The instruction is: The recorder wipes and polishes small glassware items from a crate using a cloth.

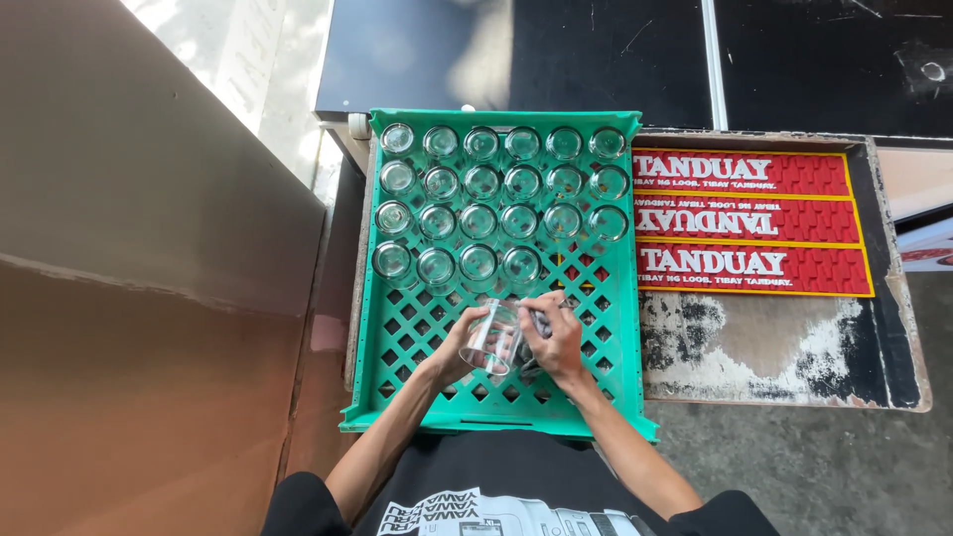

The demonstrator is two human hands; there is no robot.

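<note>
Glass (493, 339): clear, tilted, held over the crate's bare lower half, near centre.
Left hand (459, 342): at the glass's 9 o'clock, fingers curled on its side.
Right hand (556, 337): at 3 o'clock, fingers closed on a dark thing at the rim; too small to tell what.
Crate (606, 382): green lattice; rows of upright glasses (480, 185) fill its 12 o'clock half.
Mats (745, 223): red, at the crate's 2 o'clock.
Board (754, 347): worn, under the mats.

Between the left hand (459, 344) and right hand (558, 340) sits a glass (493, 337) over the crate (417, 328), rows of glasses (496, 199) beyond them, mats (745, 220) to their right.
</note>
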